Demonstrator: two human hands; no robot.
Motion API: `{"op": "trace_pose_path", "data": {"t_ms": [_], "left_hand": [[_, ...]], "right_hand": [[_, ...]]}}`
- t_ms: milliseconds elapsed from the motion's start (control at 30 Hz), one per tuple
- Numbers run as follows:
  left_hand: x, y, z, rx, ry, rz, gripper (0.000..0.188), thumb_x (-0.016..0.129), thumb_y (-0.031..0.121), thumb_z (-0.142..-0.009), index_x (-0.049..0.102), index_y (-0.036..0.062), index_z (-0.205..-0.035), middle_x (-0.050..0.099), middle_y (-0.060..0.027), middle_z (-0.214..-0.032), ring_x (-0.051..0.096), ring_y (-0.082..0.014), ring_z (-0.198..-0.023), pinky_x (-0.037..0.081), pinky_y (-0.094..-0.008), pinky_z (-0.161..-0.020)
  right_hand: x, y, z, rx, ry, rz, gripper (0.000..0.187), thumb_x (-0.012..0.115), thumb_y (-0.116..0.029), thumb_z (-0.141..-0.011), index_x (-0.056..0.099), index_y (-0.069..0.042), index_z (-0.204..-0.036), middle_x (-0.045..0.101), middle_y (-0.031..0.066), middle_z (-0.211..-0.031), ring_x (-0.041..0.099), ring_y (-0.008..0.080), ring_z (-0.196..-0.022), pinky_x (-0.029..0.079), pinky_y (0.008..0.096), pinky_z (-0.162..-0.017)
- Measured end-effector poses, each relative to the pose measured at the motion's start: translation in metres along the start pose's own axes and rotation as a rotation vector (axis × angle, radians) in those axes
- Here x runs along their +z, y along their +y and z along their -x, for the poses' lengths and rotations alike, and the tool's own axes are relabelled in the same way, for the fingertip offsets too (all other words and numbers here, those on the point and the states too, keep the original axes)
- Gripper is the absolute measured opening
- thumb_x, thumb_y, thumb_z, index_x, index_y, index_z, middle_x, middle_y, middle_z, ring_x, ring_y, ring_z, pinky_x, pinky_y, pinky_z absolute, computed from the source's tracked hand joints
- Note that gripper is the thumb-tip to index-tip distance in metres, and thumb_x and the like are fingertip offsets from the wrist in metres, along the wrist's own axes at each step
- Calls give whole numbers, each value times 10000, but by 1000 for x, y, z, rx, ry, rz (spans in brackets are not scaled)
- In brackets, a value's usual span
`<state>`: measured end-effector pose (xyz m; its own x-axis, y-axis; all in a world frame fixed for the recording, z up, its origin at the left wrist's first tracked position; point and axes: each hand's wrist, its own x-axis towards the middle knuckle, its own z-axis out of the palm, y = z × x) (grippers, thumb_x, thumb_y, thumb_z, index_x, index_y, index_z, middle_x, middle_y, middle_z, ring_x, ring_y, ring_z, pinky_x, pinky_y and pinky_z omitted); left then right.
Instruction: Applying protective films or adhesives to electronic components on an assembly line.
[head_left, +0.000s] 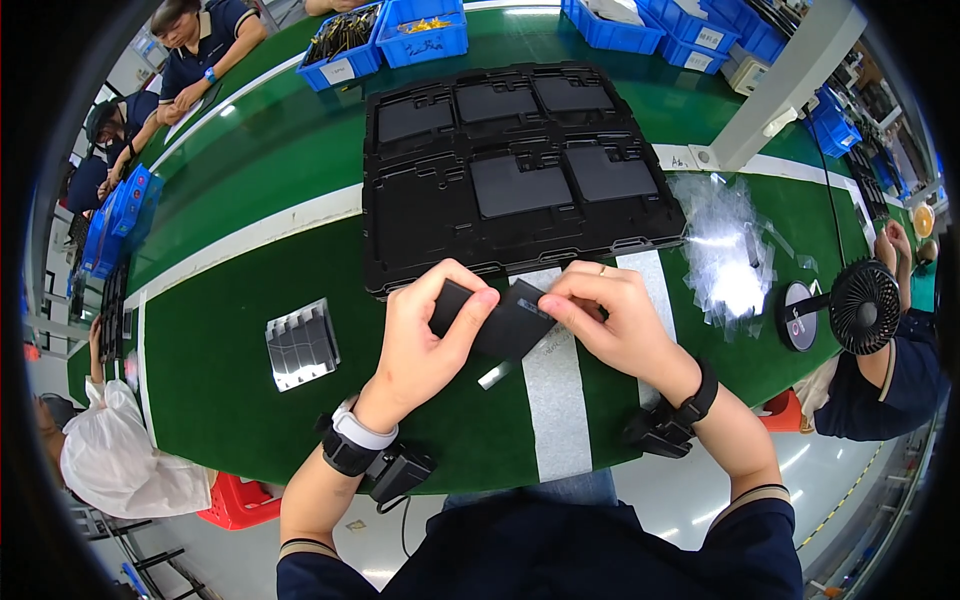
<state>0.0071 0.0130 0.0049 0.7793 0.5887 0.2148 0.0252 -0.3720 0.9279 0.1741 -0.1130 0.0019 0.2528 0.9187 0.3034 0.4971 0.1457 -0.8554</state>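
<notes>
In the head view, a left hand (425,330) and a right hand (622,312) hold a dark flat panel (503,335) between pinched fingers, just short of the black tray's (415,225) near edge. The panel bears a small label (528,306), too fine to read. Green desk (220,400) separates the left hand from silver sheets (301,347); transparent films (725,265) lie right.

In front of the black tray (415,215), the left hand (425,335) hides part of the dark panel (512,325); its pale print (531,306) defeats my eyes.
</notes>
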Motion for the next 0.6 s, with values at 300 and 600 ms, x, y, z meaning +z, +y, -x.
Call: {"op": "trace_pose_path", "data": {"t_ms": [300, 600], "left_hand": [[-6, -1, -2, -206, -152, 100, 190, 635, 125, -867, 581, 20, -718, 592, 14, -650, 515, -26, -599, 383, -193, -549], [1, 3, -1, -497, -405, 406, 201, 560, 180, -931, 651, 2, -913, 645, -7, -798, 565, -42, -756, 444, -204, -700]], "right_hand": [[-15, -3, -1, 72, -468, -102, 80, 642, -71, -817, 617, 3, -800, 543, 55, -671, 479, 117, -504, 326, 270, -452], [-2, 8, -1, -291, -147, -207, 263, 661, 51, -706, 650, -36, -955, 641, 86, -1020, 607, 183, -857, 497, 300, -756]]}}
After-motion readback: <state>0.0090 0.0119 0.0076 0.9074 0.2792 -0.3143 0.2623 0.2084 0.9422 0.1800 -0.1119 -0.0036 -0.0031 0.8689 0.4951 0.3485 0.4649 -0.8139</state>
